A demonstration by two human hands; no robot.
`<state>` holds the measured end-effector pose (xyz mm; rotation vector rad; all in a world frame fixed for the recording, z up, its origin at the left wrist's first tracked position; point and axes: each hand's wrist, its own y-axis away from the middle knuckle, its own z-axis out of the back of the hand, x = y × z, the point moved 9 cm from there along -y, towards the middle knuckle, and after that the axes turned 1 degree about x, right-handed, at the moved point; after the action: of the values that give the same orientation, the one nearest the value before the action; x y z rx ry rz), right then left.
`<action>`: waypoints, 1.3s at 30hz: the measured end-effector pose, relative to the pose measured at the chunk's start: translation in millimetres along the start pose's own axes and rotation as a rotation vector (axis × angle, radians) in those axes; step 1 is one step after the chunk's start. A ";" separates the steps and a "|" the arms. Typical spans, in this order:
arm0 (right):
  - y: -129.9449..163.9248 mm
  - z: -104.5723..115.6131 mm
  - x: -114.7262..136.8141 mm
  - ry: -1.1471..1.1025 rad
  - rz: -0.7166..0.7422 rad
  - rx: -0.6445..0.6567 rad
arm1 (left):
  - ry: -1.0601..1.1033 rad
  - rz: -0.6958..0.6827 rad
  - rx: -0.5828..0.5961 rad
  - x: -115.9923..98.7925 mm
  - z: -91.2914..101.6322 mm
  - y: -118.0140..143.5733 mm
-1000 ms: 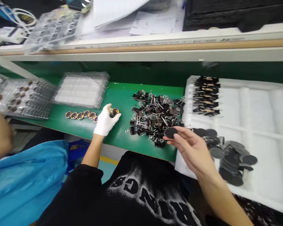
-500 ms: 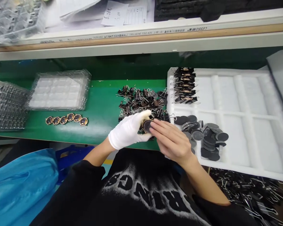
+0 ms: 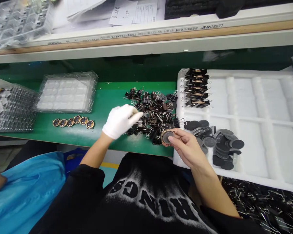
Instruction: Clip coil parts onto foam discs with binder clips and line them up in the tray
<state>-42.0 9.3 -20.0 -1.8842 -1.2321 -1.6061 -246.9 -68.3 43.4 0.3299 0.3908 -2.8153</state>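
Gold-rimmed round piece (image 3: 163, 137): position?

Held in the right hand (image 3: 189, 146), over the near right edge of the heap of black binder clips (image 3: 157, 112), just left of the white compartment tray (image 3: 249, 104). A grey disc (image 3: 168, 136) covers the face turned up.

State of that hand?

Bare, pinching the piece. Thumb lies against the grey disc; the fingers are around the far side and partly hidden.

And the left hand (image 3: 119, 121)?

White-gloved, at the left side of the clip heap. Thumb and forefinger drawn close together, tips pointing right. Something small and dark shows at the tips; cannot tell whether a clip is gripped.

Others of the kind?

Row of six gold-rimmed pieces (image 3: 76, 119) on the green bench (image 3: 112, 104), left of the glove, dark faces up, line uneven. Behind them, a stack of clear plastic trays (image 3: 65, 92).

White tray contents?

Upper left compartment: column of five binder clips (image 3: 197, 87), gold-coloured edges visible between the jaws. Lower left, mostly: jumble of dark and grey discs (image 3: 222, 143), some flat, some tilted. More binder clips (image 3: 266, 201) below the near edge.

Margins of the view?

Paper slips (image 3: 123, 12) on the shelf above; a co-worker's blue garment (image 3: 26, 185) at left.
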 end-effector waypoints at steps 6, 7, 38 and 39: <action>0.9 -7.3 -10.1 -0.118 -0.126 0.061 | -0.092 0.195 0.364 50.6 -46.8 -33.0; 2.2 -5.9 -10.0 -0.127 -0.132 0.062 | -0.055 0.195 0.377 51.6 -47.0 -35.1; -9.3 -5.0 45.5 0.154 0.168 0.158 | 0.538 0.050 0.505 -64.5 -33.4 6.1; -9.1 -5.6 45.2 0.151 0.160 0.170 | 0.542 0.042 0.510 -65.0 -33.1 6.5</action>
<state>-54.2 26.9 21.2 -1.6792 -1.0886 -1.4804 -178.0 -48.8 27.8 1.1976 -0.2455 -2.7067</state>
